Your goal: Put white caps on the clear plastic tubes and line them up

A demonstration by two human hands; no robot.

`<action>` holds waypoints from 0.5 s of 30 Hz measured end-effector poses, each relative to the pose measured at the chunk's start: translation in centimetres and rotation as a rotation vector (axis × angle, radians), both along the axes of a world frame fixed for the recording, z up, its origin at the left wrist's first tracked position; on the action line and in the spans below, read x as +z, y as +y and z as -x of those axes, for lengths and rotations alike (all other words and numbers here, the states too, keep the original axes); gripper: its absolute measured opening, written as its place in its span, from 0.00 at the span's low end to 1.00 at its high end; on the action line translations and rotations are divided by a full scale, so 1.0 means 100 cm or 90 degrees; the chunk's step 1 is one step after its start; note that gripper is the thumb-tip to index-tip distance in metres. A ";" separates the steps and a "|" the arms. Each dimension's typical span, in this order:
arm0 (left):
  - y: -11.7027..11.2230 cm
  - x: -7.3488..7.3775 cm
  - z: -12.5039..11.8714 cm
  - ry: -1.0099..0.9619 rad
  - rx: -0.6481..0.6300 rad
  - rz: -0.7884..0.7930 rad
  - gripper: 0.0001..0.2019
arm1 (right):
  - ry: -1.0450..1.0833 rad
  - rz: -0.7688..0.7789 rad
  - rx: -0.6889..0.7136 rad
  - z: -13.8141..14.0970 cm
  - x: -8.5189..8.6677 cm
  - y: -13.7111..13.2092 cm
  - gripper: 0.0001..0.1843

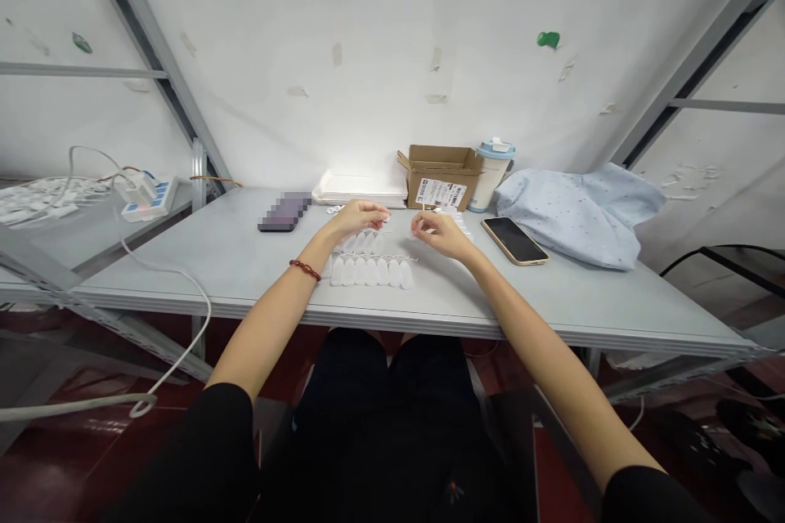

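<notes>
My left hand [361, 217] is closed, with a small white piece [386, 218] pinched at its fingertips. To its right, a short gap away, my right hand [440, 232] has its fingers curled together; whatever they hold, if anything, is too small to make out. Below the hands lies a front row of white rounded tabs [371, 273] joined along a thin strip. A second row of similar tabs [363, 243] sits just behind it, partly under my left hand. More white pieces [459, 222] show behind my right hand, and a few small white rings [334, 210] lie behind the left.
On the grey table [202, 253] stand an open cardboard box [445, 167], a lidded cup [491, 176] and a stack of white trays [361, 188]. A phone [513, 240], pale blue cloth [576, 212] and a blurred dark item [285, 212] lie around. A white cable [199, 319] hangs at left.
</notes>
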State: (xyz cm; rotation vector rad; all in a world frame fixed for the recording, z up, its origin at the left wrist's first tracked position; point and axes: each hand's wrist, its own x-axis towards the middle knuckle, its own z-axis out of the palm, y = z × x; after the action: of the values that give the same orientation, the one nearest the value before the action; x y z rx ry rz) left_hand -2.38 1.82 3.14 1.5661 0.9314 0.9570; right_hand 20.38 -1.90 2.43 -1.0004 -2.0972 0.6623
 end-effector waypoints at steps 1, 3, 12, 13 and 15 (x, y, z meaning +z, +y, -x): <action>0.000 -0.001 -0.001 0.006 -0.007 -0.007 0.08 | -0.018 -0.036 -0.009 0.002 -0.002 0.000 0.04; -0.002 -0.001 -0.002 0.007 -0.027 -0.020 0.09 | -0.053 -0.091 -0.016 0.007 -0.005 0.000 0.05; -0.011 0.002 -0.006 0.038 -0.124 -0.069 0.15 | -0.203 -0.194 -0.042 0.024 -0.019 -0.003 0.12; -0.010 0.002 -0.007 0.032 -0.130 -0.072 0.15 | -0.208 -0.199 -0.045 0.025 -0.020 -0.003 0.12; -0.010 0.001 -0.008 0.017 -0.132 -0.073 0.16 | -0.218 -0.207 -0.049 0.025 -0.020 -0.004 0.12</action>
State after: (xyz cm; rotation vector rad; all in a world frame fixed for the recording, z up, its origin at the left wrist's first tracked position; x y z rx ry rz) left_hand -1.61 0.83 3.20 1.7386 0.7261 0.8575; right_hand 17.87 -2.28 0.41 -1.0550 -2.3471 0.1043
